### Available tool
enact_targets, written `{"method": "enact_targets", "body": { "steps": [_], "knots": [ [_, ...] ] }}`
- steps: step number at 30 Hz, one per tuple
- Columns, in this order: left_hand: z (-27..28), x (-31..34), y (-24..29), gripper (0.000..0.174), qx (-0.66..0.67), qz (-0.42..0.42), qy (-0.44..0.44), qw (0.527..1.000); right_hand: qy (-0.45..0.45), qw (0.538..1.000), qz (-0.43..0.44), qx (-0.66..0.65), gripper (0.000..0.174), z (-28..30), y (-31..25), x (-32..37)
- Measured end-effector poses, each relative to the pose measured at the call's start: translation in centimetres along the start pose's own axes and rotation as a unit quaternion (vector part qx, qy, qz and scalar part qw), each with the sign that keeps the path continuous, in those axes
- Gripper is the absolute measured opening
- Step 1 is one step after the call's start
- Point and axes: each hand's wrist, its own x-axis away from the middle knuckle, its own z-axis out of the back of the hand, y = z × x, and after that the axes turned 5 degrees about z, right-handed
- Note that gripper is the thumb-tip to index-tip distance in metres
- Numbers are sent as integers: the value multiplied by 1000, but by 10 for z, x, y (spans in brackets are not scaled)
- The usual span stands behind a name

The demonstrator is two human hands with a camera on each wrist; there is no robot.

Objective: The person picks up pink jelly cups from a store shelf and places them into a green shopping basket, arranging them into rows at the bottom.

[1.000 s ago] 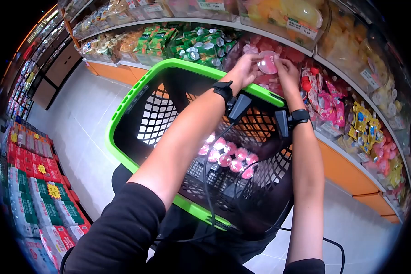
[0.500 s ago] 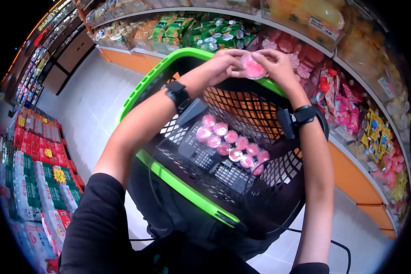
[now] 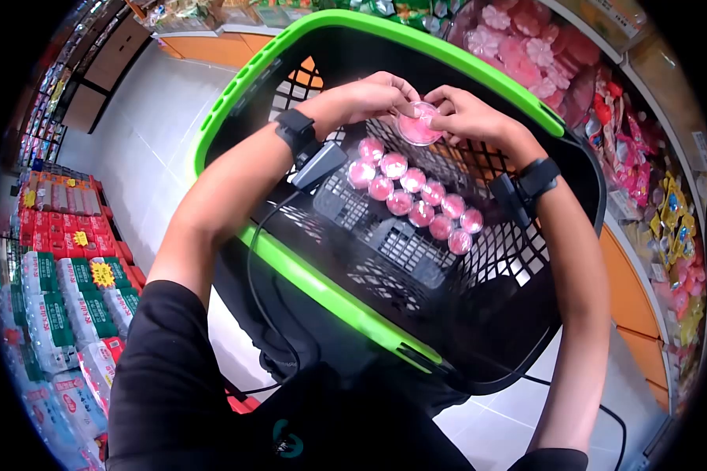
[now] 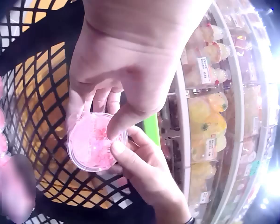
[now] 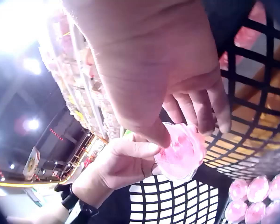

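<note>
Both hands hold one round, clear-lidded cup of pink contents (image 3: 419, 125) over the far inside part of the shopping basket (image 3: 314, 286). My left hand (image 3: 373, 98) pinches the cup at its left edge, thumb on the lid in the left wrist view. From the other side my right hand (image 3: 475, 118) grips it, its thumb also on the lid and its fingers behind. The lid faces up toward the head camera. Below, several similar pink cups (image 3: 411, 180) lie in two slanting rows on the basket's grid floor.
Beyond the basket, a shelf bin holds pink flower-shaped items (image 3: 518, 51). Pink-red packets (image 3: 624, 149) and yellow packets (image 3: 674, 228) lie along the right shelf. Stacked wrapped packs (image 3: 82, 302) stand at the left. A black cable (image 3: 253, 263) hangs from the left wrist camera.
Both hands have drawn the cup back from the shelf bin, past the green rim, to above the basket's inside. The head view has tilted down toward the basket.
</note>
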Motion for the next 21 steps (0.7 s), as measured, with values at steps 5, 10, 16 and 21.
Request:
{"method": "enact_targets", "body": {
  "steps": [5,10,16,21],
  "knots": [
    [-2,-28,-34,26,-69,63,-20,995,-64,967,-166,-182,34,-33,37,-11],
    [-3,-63,-75,16,-208,124,6,970,-73,942,-257,-204,31,-77,78,-40],
    [-13,-93,-146,39,-523,192,-4,831,17,922,-295,-249,17,-165,161,-56],
    [-14,-95,-180,30,-460,168,-12,872,34,940,-338,-42,10,-222,232,-73]
  ]
}}
